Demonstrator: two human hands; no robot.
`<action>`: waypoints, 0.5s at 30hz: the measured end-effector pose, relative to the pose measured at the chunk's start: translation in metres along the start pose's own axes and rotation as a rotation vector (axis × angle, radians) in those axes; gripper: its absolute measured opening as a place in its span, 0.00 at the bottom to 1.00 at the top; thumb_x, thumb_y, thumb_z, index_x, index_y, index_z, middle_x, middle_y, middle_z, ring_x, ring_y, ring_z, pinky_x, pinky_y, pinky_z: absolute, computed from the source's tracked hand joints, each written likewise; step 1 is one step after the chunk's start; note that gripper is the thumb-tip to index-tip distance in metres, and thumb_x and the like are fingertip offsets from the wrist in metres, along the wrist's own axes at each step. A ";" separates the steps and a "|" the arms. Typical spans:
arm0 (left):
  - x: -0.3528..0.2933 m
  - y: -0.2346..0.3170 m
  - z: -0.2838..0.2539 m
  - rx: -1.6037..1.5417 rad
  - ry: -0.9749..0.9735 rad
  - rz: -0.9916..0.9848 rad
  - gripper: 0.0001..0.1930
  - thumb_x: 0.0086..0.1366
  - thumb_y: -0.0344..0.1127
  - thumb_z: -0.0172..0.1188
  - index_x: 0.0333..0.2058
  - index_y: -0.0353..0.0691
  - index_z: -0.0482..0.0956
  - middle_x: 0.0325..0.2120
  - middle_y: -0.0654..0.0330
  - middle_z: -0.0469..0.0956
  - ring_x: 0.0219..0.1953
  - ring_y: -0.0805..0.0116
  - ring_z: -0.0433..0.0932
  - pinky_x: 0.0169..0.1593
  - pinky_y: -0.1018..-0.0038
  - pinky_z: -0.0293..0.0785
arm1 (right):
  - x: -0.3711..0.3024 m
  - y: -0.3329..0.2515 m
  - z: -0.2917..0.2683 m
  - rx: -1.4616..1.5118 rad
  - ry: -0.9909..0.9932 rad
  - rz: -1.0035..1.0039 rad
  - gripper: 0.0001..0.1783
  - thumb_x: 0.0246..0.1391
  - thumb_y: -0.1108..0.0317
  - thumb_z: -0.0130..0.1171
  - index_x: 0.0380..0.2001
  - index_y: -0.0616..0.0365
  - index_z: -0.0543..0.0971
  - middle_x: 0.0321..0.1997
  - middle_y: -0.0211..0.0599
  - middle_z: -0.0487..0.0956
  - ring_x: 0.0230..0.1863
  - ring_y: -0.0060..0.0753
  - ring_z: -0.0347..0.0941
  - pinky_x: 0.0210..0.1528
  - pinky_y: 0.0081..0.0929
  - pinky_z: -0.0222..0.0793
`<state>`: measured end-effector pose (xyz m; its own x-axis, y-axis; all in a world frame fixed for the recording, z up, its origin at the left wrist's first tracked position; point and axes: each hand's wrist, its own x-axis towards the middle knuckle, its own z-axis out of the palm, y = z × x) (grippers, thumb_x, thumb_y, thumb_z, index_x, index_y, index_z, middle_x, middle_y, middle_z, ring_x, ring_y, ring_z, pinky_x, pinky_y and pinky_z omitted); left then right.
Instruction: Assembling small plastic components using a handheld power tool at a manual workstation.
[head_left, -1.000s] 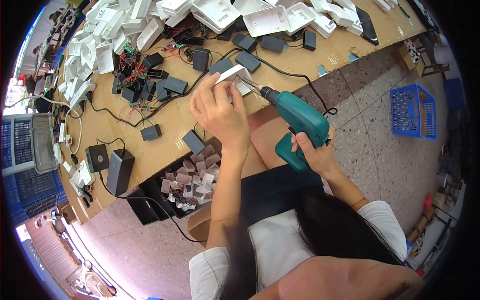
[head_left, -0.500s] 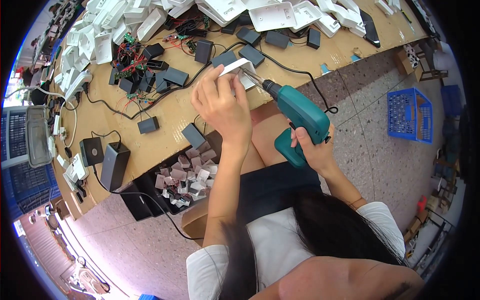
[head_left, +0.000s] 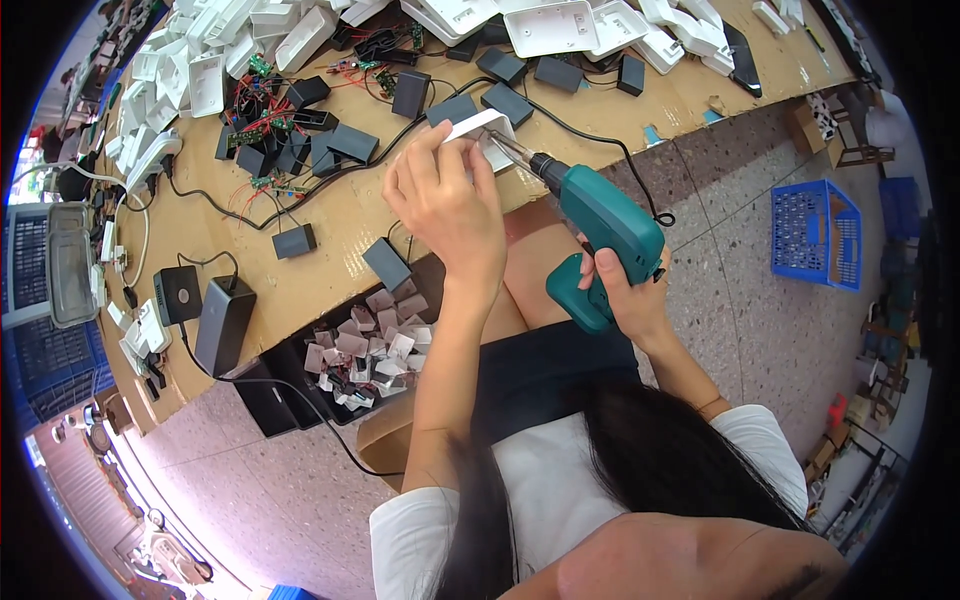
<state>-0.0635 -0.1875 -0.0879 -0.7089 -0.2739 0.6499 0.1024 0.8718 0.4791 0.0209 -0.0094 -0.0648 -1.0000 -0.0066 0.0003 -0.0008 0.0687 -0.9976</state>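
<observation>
A white plastic housing [head_left: 484, 123] is gripped in my left hand [head_left: 446, 205], fingers curled round its left side near the table's front edge. My right hand [head_left: 630, 292] is wrapped around the handle of a green cordless screwdriver [head_left: 608, 218]. The long metal bit of that tool points up and left into the inside of the housing. Where the tip meets the plastic is too small to make out. Dark grey rectangular boxes, such as one grey box [head_left: 453, 109], lie on the table just beyond the housing.
White housings [head_left: 207, 90] are heaped at the table's [head_left: 345, 262] far side, beside wired circuit boards [head_left: 262, 130]. A black cable [head_left: 590, 140] runs across the table. Below the front edge sits a dark bin [head_left: 290, 405] of small pale pieces. A blue crate [head_left: 800, 235] stands on the floor at right.
The view has shifted slightly. Both hands keep their grips, and the screwdriver's bit still reaches into the housing.
</observation>
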 end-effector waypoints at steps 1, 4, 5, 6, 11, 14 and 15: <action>0.000 0.000 -0.001 -0.005 -0.002 -0.002 0.06 0.56 0.28 0.69 0.31 0.39 0.81 0.43 0.62 0.78 0.49 0.58 0.77 0.58 0.59 0.68 | 0.000 -0.001 0.001 0.000 -0.001 0.000 0.14 0.61 0.68 0.65 0.43 0.68 0.78 0.32 0.34 0.77 0.24 0.21 0.77 0.27 0.20 0.72; 0.000 -0.001 -0.002 -0.012 -0.006 -0.006 0.06 0.56 0.28 0.69 0.32 0.39 0.81 0.43 0.62 0.78 0.49 0.58 0.77 0.58 0.59 0.67 | -0.001 -0.001 0.002 0.051 0.009 0.015 0.14 0.62 0.67 0.65 0.43 0.68 0.78 0.31 0.34 0.77 0.25 0.21 0.77 0.28 0.20 0.73; 0.001 -0.002 -0.002 -0.015 -0.008 -0.008 0.06 0.56 0.28 0.69 0.32 0.39 0.81 0.43 0.62 0.78 0.49 0.58 0.77 0.58 0.59 0.67 | -0.003 -0.001 0.000 0.008 -0.017 0.029 0.15 0.64 0.64 0.61 0.43 0.68 0.78 0.30 0.36 0.78 0.26 0.24 0.77 0.29 0.23 0.74; 0.001 -0.002 -0.003 -0.015 -0.008 -0.009 0.06 0.56 0.28 0.69 0.32 0.39 0.81 0.43 0.62 0.78 0.49 0.58 0.77 0.58 0.59 0.67 | -0.004 -0.001 -0.001 -0.035 -0.043 0.043 0.17 0.67 0.61 0.58 0.44 0.68 0.77 0.29 0.38 0.79 0.27 0.26 0.77 0.31 0.25 0.75; -0.001 -0.003 -0.002 -0.010 -0.003 -0.004 0.06 0.56 0.28 0.68 0.32 0.39 0.81 0.43 0.62 0.78 0.49 0.58 0.77 0.58 0.59 0.67 | -0.002 0.000 0.003 0.024 -0.023 0.023 0.15 0.65 0.64 0.61 0.43 0.69 0.78 0.31 0.37 0.78 0.26 0.24 0.78 0.30 0.23 0.75; -0.002 -0.004 -0.001 0.000 -0.007 -0.011 0.05 0.56 0.29 0.69 0.32 0.40 0.82 0.45 0.63 0.80 0.49 0.60 0.77 0.58 0.62 0.66 | -0.002 0.003 0.004 0.024 -0.001 -0.004 0.13 0.62 0.67 0.64 0.41 0.69 0.78 0.33 0.36 0.76 0.26 0.23 0.78 0.28 0.21 0.75; -0.003 -0.004 -0.001 -0.001 -0.007 -0.012 0.05 0.56 0.29 0.69 0.32 0.40 0.82 0.45 0.63 0.80 0.49 0.60 0.77 0.58 0.62 0.66 | -0.003 0.006 0.004 0.003 -0.001 -0.023 0.14 0.62 0.67 0.64 0.41 0.69 0.78 0.35 0.36 0.76 0.26 0.23 0.79 0.28 0.21 0.75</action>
<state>-0.0612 -0.1911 -0.0913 -0.7146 -0.2816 0.6403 0.0946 0.8681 0.4873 0.0235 -0.0126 -0.0708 -0.9997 -0.0089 0.0229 -0.0234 0.0659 -0.9975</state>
